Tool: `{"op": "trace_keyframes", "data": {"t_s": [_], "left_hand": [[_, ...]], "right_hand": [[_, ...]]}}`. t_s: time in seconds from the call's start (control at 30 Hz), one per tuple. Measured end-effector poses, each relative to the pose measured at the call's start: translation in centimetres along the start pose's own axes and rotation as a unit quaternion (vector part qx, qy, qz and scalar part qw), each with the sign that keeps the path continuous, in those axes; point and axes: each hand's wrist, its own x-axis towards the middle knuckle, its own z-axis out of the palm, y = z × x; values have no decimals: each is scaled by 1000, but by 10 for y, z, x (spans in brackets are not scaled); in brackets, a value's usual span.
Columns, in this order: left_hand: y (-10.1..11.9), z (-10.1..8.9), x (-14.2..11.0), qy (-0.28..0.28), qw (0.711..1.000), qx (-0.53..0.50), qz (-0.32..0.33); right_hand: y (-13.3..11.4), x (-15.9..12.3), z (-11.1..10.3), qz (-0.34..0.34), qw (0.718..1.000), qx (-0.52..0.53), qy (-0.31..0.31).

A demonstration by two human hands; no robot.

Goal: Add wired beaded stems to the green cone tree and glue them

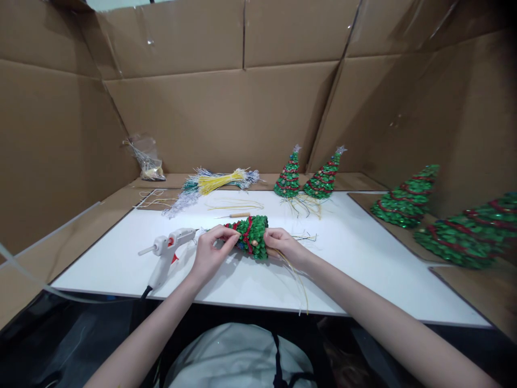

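Observation:
A small green Christmas tree [255, 233] with red garland and coloured beads lies on its side above the white board, its tip pointing left. My right hand [285, 247] grips it at the base, with the thumb at the rim and the other fingers partly hidden. Thin yellow wires [297, 275] trail down from beneath that hand. On the tree's left side, my left hand [216, 249] is closed, thumb and forefinger pinched together against the decorations. What lies between those fingertips is too small to make out.
Left of my hands is a white glue gun [165, 256]. Behind lie a wooden-handled awl [240, 215], loose yellow wires [238, 207], bundled wires [222, 181] and a plastic bag [148, 159]. Several finished trees [288, 175] stand at the back and right. Cardboard walls [218, 118] enclose the white board [363, 258].

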Motion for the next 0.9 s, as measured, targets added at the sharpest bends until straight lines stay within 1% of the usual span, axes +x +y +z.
{"op": "trace_keyframes", "data": {"t_s": [0.17, 0.53, 0.9], "left_hand": [[1, 1, 0, 0, 1000, 1, 2], [0, 0, 0, 0, 1000, 3, 2], [1, -1, -1, 11, 1000, 5, 9]], "right_hand": [[2, 0, -2, -2, 1000, -9, -6], [3, 2, -3, -5, 1000, 6, -10], [0, 0, 1, -14, 1000, 7, -11]]}}
